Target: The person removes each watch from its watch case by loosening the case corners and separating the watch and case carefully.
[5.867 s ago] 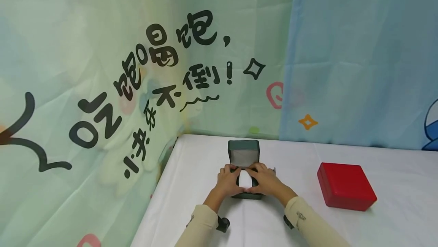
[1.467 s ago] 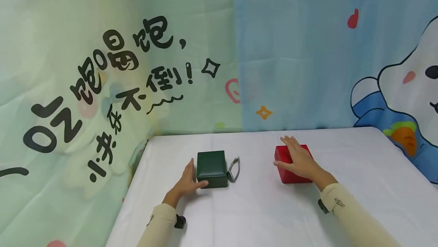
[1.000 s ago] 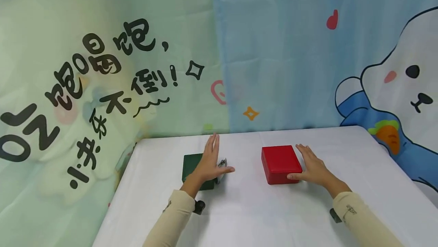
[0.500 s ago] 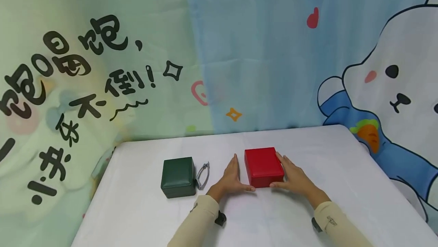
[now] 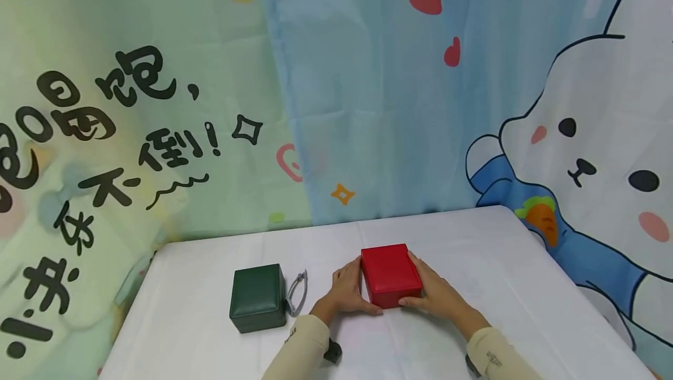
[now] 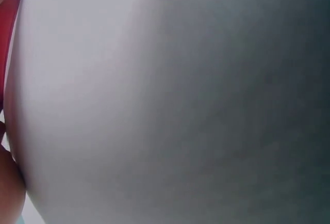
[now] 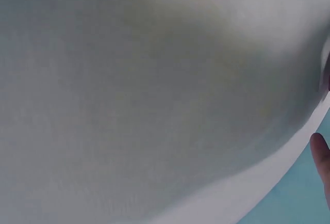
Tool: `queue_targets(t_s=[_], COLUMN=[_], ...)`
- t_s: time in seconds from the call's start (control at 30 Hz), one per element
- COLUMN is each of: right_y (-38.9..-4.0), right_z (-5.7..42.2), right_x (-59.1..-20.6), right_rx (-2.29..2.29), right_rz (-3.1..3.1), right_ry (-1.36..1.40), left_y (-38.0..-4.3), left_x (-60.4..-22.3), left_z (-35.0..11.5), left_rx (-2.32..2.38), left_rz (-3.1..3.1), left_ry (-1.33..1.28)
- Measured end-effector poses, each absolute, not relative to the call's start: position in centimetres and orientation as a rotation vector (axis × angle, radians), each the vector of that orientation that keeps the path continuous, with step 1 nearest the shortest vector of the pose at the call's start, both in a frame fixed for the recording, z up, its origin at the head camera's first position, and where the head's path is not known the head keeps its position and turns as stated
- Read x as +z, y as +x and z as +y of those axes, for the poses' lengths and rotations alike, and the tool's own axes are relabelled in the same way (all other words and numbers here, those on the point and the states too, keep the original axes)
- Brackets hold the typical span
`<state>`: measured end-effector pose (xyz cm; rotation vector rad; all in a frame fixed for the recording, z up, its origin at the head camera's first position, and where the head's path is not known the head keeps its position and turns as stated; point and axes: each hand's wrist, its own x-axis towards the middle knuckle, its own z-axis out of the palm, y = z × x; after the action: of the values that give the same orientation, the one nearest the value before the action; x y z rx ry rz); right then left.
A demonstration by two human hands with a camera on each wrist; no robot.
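1. I see the left hand (image 5: pixel 344 291) now against the red box (image 5: pixel 391 272); half a second ago it stood apart.
2. Both it and the right hand (image 5: pixel 440 295) grasp the closed box from either side, on the worktop (image 5: pixel 194 315).
3. I judge work has passed to this box; the green box (image 5: pixel 257 295) and watch (image 5: pixel 291 308) lie untouched.
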<state>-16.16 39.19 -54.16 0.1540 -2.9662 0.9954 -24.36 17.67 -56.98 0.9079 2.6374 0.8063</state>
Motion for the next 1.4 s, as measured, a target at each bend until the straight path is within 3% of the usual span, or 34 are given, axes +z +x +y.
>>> queue_targets(t_s=[0.4,0.93,1.4], right_y=[-15.4,-17.4,-19.8], right_z=[37.3,36.5,36.7], right_x=[-53.4,-51.9,-47.7], right_rx=[1.041,0.775,0.974], right_rz=[-2.952,-3.074,-3.303], right_ry=[0.235,0.429,0.429], left_y=[-23.2,-23.2,-23.7], left_x=[-56.7,-57.3,-57.8], left_z=[15.5,14.1,14.2], left_rx=[0.981,0.834,0.771], left_rz=[2.53,2.585,2.614], left_ry=[0.843,0.924,0.962])
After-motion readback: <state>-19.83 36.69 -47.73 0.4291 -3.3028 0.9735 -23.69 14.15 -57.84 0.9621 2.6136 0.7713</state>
